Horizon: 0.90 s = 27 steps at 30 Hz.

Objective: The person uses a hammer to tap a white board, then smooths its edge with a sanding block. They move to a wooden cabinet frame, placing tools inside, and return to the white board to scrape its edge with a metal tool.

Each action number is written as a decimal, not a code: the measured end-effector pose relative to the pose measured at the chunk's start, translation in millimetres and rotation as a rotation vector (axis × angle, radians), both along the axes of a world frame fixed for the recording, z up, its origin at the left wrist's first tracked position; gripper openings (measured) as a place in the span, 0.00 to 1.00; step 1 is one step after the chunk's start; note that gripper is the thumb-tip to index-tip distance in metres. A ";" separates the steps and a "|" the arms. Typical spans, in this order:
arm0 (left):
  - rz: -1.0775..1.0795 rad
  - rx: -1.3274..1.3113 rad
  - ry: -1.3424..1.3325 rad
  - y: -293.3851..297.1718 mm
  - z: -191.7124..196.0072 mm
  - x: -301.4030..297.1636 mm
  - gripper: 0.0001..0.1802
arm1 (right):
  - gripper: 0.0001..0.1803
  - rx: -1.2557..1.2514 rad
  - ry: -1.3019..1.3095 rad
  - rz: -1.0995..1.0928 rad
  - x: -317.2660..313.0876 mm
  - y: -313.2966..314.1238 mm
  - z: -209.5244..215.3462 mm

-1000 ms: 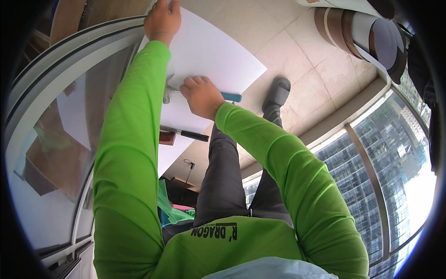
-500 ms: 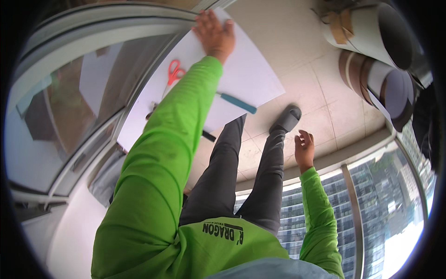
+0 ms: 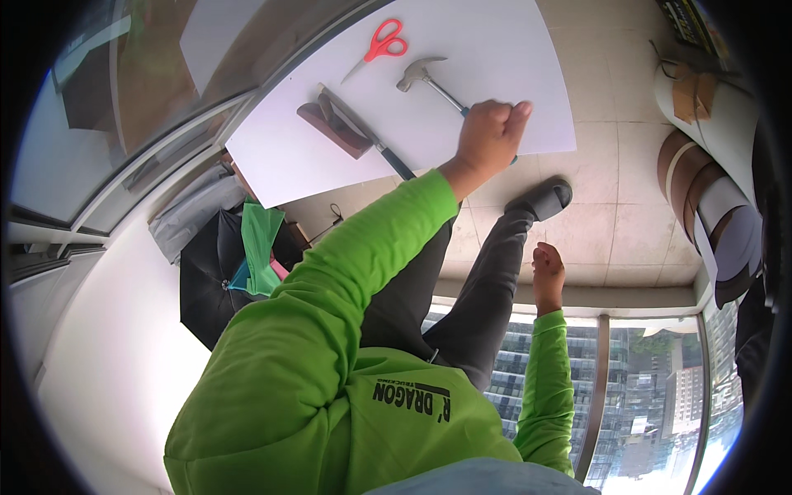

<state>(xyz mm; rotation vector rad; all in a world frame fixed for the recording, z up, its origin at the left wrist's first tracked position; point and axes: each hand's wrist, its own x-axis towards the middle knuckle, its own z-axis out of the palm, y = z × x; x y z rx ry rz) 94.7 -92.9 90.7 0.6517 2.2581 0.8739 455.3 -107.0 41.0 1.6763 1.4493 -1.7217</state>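
My left hand reaches over a white board, its fingers closed round the teal handle of a claw hammer. The metal claw head points away to the left, and the handle's end shows past my fist. Farther off lies a pair of scissors with red handles. Left of the hammer is a tool with a long flat metal part and a dark handle, beside a dark brown piece; its exact kind is unclear. Low at my right side hangs my right hand, fingers loosely curled, holding nothing.
A black umbrella and a green bag are at the left, near grey cloth. Large rolls stand at the right. Window frames line the left; glass panes are behind my right arm.
My left hand has come back from the board's far edge, flat fingers closing round the hammer. The view has shifted, showing more of the board and the umbrella. My right hand still hangs low.
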 end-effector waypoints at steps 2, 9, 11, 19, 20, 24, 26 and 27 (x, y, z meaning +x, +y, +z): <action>0.111 0.007 0.001 -42.0 13.5 8.9 0.22 | 0.17 0.029 -0.006 0.007 2.3 4.3 2.7; 0.457 -0.252 0.335 -220.8 9.8 -47.1 0.30 | 0.18 -0.042 -0.076 -0.056 7.1 19.6 10.0; 0.599 -0.532 0.338 -256.3 0.6 -70.1 0.33 | 0.15 -0.034 -0.055 -0.065 -0.2 17.2 8.3; 0.401 -0.872 -0.046 -284.0 -26.2 -104.6 0.45 | 0.13 0.026 0.024 -0.004 -9.3 -1.2 -6.4; 0.372 -0.887 -0.040 -287.9 -31.0 -106.9 0.44 | 0.12 0.016 0.019 -0.007 -14.2 -1.7 -4.4; 0.639 -0.715 -0.190 -287.6 -39.5 -109.1 0.39 | 0.12 0.066 0.043 0.025 -27.6 -1.0 2.8; 0.781 -0.476 -0.190 -282.0 -30.7 -95.8 0.36 | 0.12 0.131 0.065 0.081 -33.1 -3.8 7.4; 0.815 -0.396 -0.156 -283.6 -25.6 -90.9 0.34 | 0.13 0.141 0.060 0.125 -41.7 -4.3 13.8</action>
